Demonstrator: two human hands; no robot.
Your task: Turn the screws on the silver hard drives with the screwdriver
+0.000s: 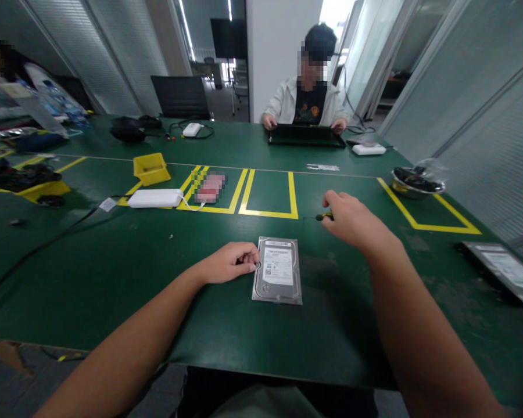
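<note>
A silver hard drive [279, 271] with a white label lies flat on the green table in front of me. My left hand [233, 262] has its fingers curled and its thumb against the drive's left edge. Up and to the right of the drive, my right hand [344, 217] is closed around a small screwdriver [325, 216] with a black and yellow handle. Its thin shaft points left, apart from the drive. My palm hides most of the handle.
Yellow tape [268, 213] marks boxes on the table [226, 325]. Leftward are a yellow bin [151, 168], a white power strip [156, 198] and a phone [211, 188]. Another drive [505, 270] and a bowl of parts [418, 180] are right. A person [307, 98] opposite holds a dark panel [305, 136].
</note>
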